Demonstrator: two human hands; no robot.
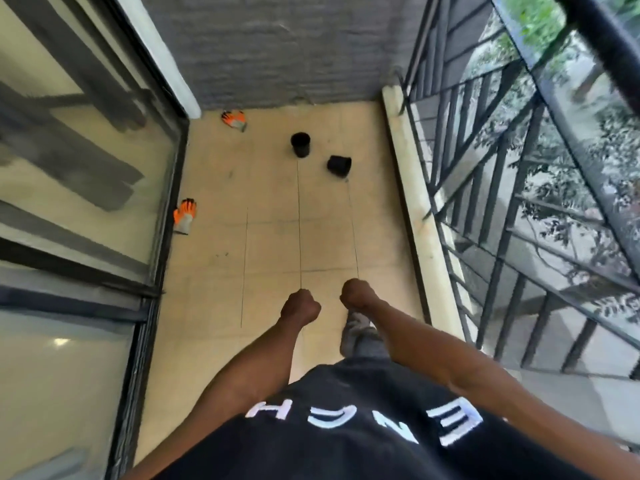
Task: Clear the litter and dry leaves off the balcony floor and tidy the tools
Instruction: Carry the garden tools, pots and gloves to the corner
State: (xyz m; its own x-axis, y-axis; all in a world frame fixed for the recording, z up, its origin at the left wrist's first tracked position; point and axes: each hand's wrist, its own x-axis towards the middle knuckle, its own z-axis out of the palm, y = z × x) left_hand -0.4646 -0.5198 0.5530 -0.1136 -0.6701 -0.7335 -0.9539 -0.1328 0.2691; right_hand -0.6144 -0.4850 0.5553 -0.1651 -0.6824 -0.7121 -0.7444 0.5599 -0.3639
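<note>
Orange gloves lay apart by the glass door: near glove [185, 215] fingers pointing away, far glove [234, 120] lengthwise leftward. Black pots: one [300, 144] upright, one [339, 165] tipped. Left hand [300, 305] and right hand [356, 294] were fisted, holding nothing.

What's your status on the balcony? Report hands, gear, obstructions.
Left hand and right hand fisted, holding nothing visible. Two orange gloves and two black pots lie apart on floor. Path ahead unobstructed.
</note>
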